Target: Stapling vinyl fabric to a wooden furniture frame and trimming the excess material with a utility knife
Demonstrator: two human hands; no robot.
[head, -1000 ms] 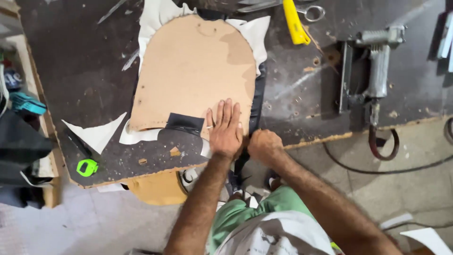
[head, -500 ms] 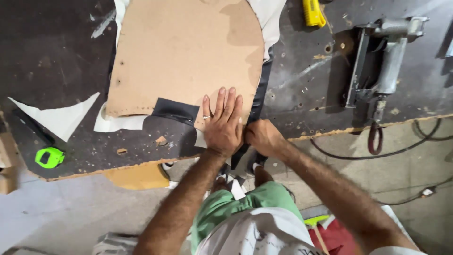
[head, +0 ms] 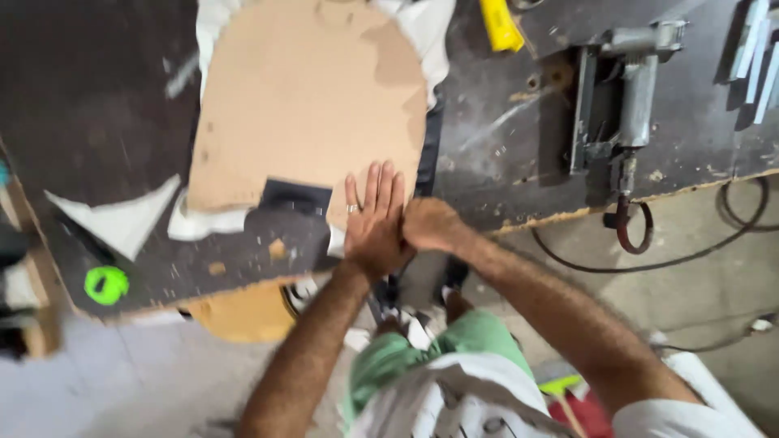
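Board pinned at the table edge, cover being pulled from below

My left hand (head: 375, 219) lies open and flat on the near corner of the rounded brown board (head: 312, 105); my right hand (head: 430, 225) is a closed fist just beside it at the table (head: 105, 97) edge, apparently gripping dark fabric, though I can't see it clearly. I judge a hard tug could slide the board toward the pneumatic stapler (head: 625, 97), right of the board.

A dark, scarred worktop (head: 105, 105) with a chipped, pale wooden edge fills the upper part of the view. Below it, a grey concrete floor (head: 714, 268) is seen, crossed by black cables (head: 690, 255). The scene is evenly lit, without hard shadows.
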